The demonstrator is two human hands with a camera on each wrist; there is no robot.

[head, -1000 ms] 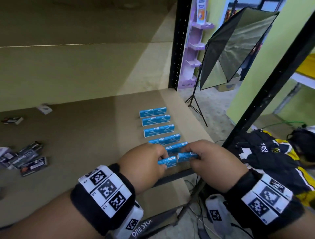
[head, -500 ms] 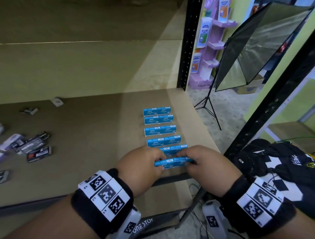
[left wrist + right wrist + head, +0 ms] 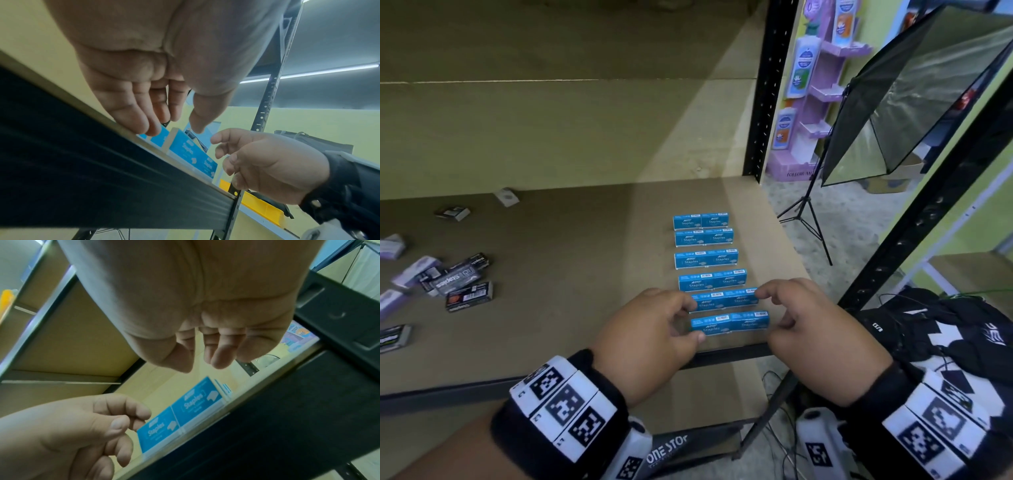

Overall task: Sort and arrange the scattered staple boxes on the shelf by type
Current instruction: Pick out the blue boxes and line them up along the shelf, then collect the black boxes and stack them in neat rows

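Brown fibreboard shelf carries paired blue cardboard staple boxes; left hand and right hand flank the nearest pair, fingers loose, released

shop: product display stand (softbox nearby)

hands hovering by blue staple boxes

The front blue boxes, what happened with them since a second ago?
The front pair of blue boxes was held in the fingers; now it stands on the shelf and the left hand and right hand have let go. The five blue rows behind stayed, as did the dark boxes.
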